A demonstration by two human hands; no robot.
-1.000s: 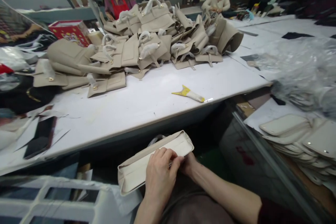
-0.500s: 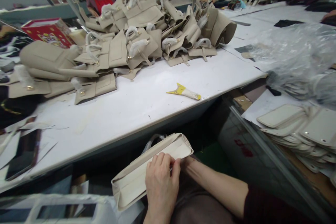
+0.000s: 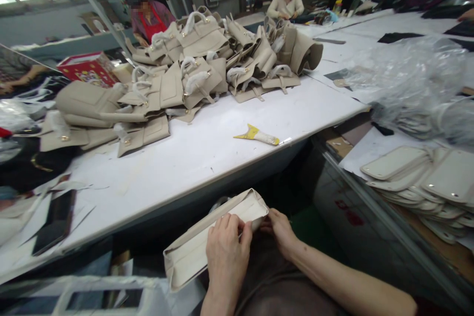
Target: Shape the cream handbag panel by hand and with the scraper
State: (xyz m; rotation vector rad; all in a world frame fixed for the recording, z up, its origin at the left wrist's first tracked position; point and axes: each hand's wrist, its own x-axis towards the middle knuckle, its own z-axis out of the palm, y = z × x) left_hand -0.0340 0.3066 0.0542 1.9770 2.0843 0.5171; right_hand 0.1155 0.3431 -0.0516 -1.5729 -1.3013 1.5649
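Observation:
A beige handbag (image 3: 194, 244) lies tilted over my lap, its long pale opening or base side facing up; which one I cannot tell. My left hand (image 3: 226, 239) is closed on its near long edge, fingers bent over into the pale recess and thumb on the rim. At the right end, my right hand (image 3: 282, 231) grips the bag's corner, with some fingertips hidden behind it. Part of a wrapped handle (image 3: 221, 202) shows behind the bag. Just beyond, on the white table (image 3: 148, 182), lies a yellow-and-white pointed piece (image 3: 259, 134).
A heap of beige handbags (image 3: 163, 84) covers the table's far side. At right are stacked pale panels (image 3: 396, 163) and crumpled clear plastic (image 3: 414, 69). A phone (image 3: 55, 222) lies at left near a red box (image 3: 89, 69). Several people are around the far tables.
My right hand has come out from beneath the bag to its right corner, and its forearm has shifted right and down. My left hand keeps its grip. The view has tilted up slightly.

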